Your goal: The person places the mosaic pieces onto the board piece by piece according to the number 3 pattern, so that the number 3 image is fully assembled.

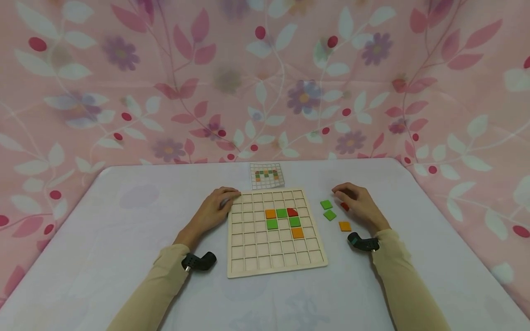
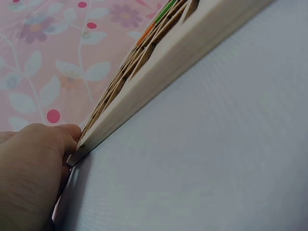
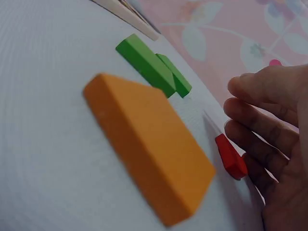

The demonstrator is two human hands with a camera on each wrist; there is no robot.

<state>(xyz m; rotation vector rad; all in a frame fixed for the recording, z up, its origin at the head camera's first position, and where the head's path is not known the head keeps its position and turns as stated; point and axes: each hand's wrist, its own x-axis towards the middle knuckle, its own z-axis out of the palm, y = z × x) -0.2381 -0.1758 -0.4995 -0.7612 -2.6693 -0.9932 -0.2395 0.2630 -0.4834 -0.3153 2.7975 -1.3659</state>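
Note:
My left hand (image 1: 217,207) grips the upper left corner of a pale wooden grid board (image 1: 244,239), fingers on its edge, as the left wrist view also shows. Orange, green and red tiles sit in its cells, among them an orange tile (image 1: 270,214) and a red tile (image 1: 292,212) with a rounded corner. To the board's right, my right hand (image 1: 358,202) hovers with loosely bent fingers over a loose red tile (image 3: 232,158). I see nothing held between those fingers. Near it lie two green tiles (image 1: 326,204) and an orange tile (image 3: 149,144).
Behind the board lies a small pattern card (image 1: 267,176) with a coloured grid. A white cloth (image 1: 165,197) covers the table, and a pink floral curtain (image 1: 265,92) hangs behind it. Each wrist carries a black camera (image 1: 198,262).

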